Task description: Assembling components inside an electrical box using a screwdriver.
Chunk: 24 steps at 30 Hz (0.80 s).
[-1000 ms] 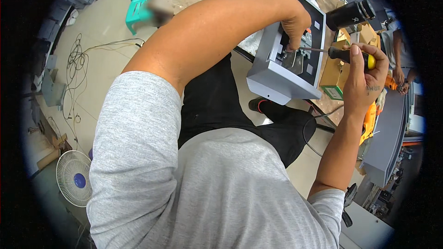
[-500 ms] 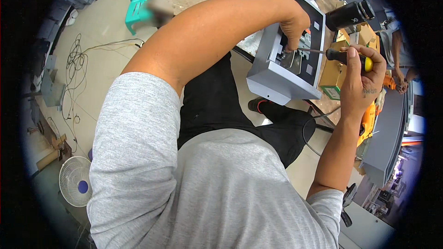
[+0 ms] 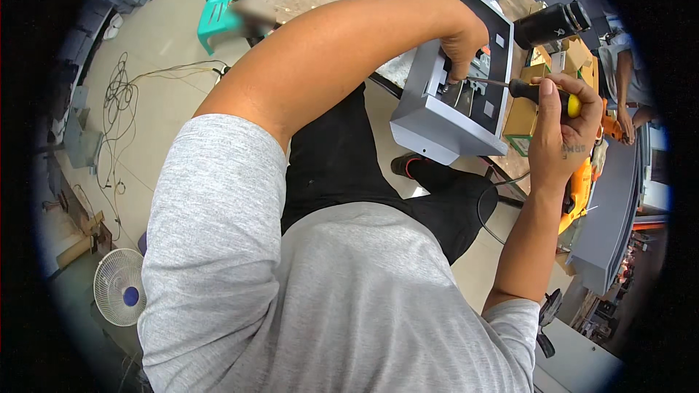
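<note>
A grey metal housing (image 3: 429, 120) with a black inner panel rests tilted at the edge of the workbench. My left hand (image 3: 466, 40) reaches over into its opening, fingers bent down beside the metal parts inside; what the fingertips pinch, if anything, is hidden. In my right hand (image 3: 564, 116) is a screwdriver (image 3: 523, 89) with a black and yellow handle, the fingers closed round it. Its thin shaft points left into the opening, and the tip lies close to my left fingertips. A clear or shiny plate (image 3: 460, 94) shows inside the housing just below the shaft.
A black bottle (image 3: 550, 25) stands behind the housing, with cardboard boxes (image 3: 520, 120) to the right. An orange power tool (image 3: 579, 200) lies near my right forearm. Farther right, another person's hand (image 3: 626, 124) shows. A green chair (image 3: 218, 11) and a fan (image 3: 119, 287) are at left.
My right hand and the screwdriver have shifted slightly left, toward the housing. My left hand stays nearly in place. The other person at the far right has moved a little.
</note>
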### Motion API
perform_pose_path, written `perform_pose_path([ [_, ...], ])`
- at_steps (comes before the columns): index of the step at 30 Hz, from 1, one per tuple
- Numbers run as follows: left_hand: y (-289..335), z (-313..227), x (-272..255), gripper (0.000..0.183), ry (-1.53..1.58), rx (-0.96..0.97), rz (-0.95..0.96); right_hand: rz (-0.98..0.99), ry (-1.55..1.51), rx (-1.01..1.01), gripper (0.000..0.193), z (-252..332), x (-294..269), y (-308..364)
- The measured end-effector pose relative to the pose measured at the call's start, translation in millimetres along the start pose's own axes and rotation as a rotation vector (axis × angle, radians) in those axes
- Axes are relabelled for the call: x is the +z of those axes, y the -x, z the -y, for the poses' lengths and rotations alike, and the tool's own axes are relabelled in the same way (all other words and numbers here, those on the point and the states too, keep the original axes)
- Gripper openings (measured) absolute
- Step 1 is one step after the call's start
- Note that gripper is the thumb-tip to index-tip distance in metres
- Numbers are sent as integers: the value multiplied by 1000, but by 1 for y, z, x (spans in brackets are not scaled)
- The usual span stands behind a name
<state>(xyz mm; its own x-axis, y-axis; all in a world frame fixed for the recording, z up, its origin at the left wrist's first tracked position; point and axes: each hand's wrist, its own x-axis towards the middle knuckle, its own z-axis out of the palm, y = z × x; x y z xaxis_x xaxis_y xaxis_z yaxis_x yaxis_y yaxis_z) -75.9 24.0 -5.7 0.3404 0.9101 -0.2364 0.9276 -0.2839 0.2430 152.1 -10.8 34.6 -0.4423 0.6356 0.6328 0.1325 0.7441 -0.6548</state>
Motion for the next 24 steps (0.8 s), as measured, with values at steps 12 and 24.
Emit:
perform_pose_path([
  [12,20,3,4,107,-29,-38,24,337,122,160,28,24,3,-35],
  [24,37,14,5,104,3,-12,55,482,635,-219,44,43,10,-76],
])
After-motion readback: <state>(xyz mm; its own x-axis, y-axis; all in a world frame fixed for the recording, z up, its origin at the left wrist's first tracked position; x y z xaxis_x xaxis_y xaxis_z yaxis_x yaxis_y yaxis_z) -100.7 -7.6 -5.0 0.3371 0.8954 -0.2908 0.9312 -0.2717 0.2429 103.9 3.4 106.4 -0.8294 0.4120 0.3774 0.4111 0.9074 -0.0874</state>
